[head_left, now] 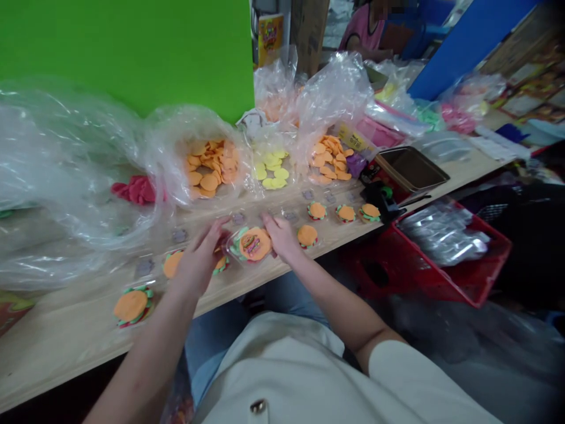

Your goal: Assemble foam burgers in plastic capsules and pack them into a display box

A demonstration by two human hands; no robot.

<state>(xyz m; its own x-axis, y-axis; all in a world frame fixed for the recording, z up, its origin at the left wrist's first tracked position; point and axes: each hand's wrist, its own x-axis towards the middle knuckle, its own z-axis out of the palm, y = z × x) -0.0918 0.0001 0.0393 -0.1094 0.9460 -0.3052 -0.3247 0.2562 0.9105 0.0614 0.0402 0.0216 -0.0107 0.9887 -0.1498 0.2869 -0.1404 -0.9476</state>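
My left hand (pixel 198 257) and my right hand (pixel 280 235) meet at a clear plastic pack (pixel 252 244) holding an orange burger-shaped piece with a printed label, their fingers on its sides. Part of another burger piece (pixel 219 265) lies beside my left hand, which partly hides a further one (pixel 172 264). Several burger pieces (pixel 316 210) stand in a row on the wooden table (pixel 66 347) to the right, and a larger one (pixel 131 306) lies at front left. Small grey squares (pixel 179 235) lie along the table.
Open plastic bags hold orange discs (pixel 212 168) and yellow discs (pixel 271 171) at the table's back. A red basket (pixel 489 259) of silver packets sits beyond the right edge, near a metal tray (pixel 410 168). A person in pink (pixel 364 29) stands behind a blue board (pixel 468 47).
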